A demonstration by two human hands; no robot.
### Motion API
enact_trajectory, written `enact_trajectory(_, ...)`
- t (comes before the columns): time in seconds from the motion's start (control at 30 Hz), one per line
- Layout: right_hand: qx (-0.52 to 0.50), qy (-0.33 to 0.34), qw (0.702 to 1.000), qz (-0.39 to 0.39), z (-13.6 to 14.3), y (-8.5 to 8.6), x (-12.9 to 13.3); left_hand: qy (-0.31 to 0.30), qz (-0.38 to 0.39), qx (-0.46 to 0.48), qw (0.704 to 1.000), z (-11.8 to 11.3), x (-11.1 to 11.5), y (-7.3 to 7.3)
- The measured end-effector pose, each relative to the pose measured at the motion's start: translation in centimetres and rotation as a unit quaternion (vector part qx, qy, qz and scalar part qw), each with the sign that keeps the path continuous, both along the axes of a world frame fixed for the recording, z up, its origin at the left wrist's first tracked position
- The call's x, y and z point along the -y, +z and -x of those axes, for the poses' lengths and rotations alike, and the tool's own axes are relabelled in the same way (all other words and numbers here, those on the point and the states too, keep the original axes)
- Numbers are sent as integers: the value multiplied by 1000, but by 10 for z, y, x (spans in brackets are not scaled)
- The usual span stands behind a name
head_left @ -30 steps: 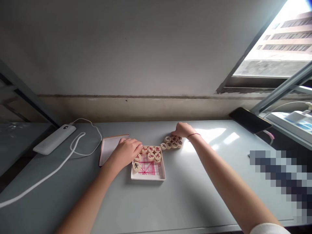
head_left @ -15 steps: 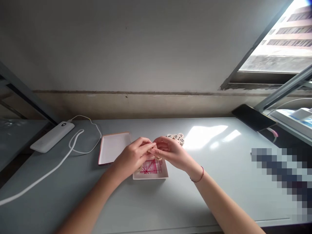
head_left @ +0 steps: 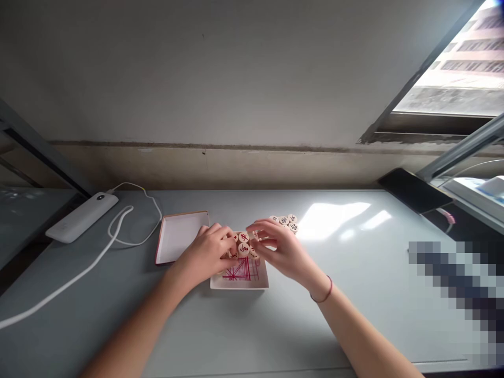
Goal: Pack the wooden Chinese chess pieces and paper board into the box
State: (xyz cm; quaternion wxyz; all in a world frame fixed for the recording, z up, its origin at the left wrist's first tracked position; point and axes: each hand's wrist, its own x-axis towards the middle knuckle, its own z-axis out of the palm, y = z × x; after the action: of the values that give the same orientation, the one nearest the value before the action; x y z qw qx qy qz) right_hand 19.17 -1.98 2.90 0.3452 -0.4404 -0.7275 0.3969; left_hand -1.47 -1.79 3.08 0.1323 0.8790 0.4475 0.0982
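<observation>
A shallow white box [head_left: 241,286] with red lines inside holds several round pieces [head_left: 243,249] marked with red and black characters. My left hand [head_left: 210,249] curls over the box's left side, its fingertips among the pieces; whether it grips one is hidden. Over the right side, my right hand [head_left: 277,249] has its fingers apart beside the pieces, with nothing seen between them. Several more round pieces [head_left: 284,220] lie together on the table just behind my right hand.
The white-lined lid [head_left: 179,236] lies left of the box. Farther left are a white power bank [head_left: 82,216] and a white cable [head_left: 90,270]. A dark phone-like object [head_left: 414,190] is at the back right, near a metal frame.
My hands have moved apart from their meeting point over the box. The fingers of my right hand have spread, and the pieces between the hands now show.
</observation>
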Motion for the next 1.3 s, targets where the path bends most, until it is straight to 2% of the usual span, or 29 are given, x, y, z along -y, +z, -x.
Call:
enact_trajectory(0.1, 94, 15, 988, -120, 13, -2, 10, 12, -13, 32, 999, 9, -2, 8)
enact_trajectory(0.23, 212, 43, 940, -264, 29, -16, 16, 34, -20, 39, 998, 20, -5, 16)
enact_trajectory(0.33, 274, 29, 911, -305, 34, -25, 15, 45, -4, 23, 999, 21, -7, 13)
enact_trajectory(0.43, 307, 12, 899, -311, 36, -29, 13, 53, 28, 13, 998, 20, -6, 9)
enact_trajectory(0.67, 328, -2, 902, -280, 38, -28, 12, 29, 108, -12, 994, 19, 1, 10)
enact_trajectory(0.8, 261, -7, 937, -234, 25, -20, 6, 44, 123, -52, 990, 15, 5, 12)
enact_trajectory(0.9, 225, -75, 949, -207, 3, -13, -9, 55, 128, -67, 988, 12, 7, 12)
enact_trajectory(1.0, 263, -172, 938, -147, -16, -8, -27, 61, 125, -67, 988, 11, 9, 13)
enact_trajectory(1.07, 313, -201, 924, -82, -21, -6, -37, 60, 124, -69, 988, 12, 9, 13)
enact_trajectory(1.17, 405, -194, 894, -7, -15, -2, -51, 51, 134, -77, 987, 14, 9, 13)
enact_trajectory(1.3, 511, -142, 847, 35, -4, 4, -64, 44, 127, -74, 988, 16, 10, 14)
